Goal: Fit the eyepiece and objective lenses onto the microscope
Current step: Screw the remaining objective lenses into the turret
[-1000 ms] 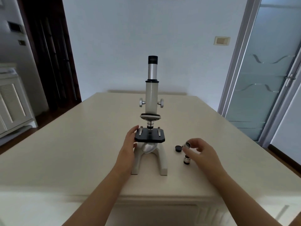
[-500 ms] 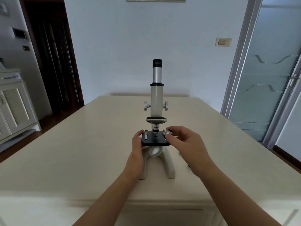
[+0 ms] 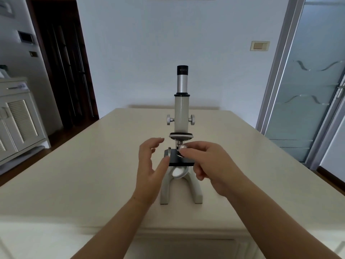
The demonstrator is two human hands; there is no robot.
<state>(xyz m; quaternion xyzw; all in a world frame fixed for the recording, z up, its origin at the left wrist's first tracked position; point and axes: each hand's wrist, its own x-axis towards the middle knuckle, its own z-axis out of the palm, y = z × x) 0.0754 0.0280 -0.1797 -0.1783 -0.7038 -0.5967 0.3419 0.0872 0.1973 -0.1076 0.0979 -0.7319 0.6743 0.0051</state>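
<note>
While right hand (image 3: pixel 211 165) pinches a lens (image 3: pixel 184 146), it overlaps the stage (image 3: pixel 176 162).

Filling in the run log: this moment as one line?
right hand: pinches objective lens under turret | left hand: open beside stage | eyepiece: on tube

Both forearms are bare and come up from the bottom edge, leaning toward each other. The left forearm (image 3: pixel 115 227) rises to the right, and the right forearm (image 3: pixel 270 217) rises to the left. The left hand (image 3: pixel 149 165) stands on its edge with the palm turned to the right hand. Its fingers are spread and only lightly bent, its thumb points forward, and it holds nothing. The right hand (image 3: pixel 209 161) is at about the same height, with its back toward the camera. Its thumb and first fingers pinch a small silver lens (image 3: pixel 183 146) at their tips, and its other fingers are curled under the palm.
</note>
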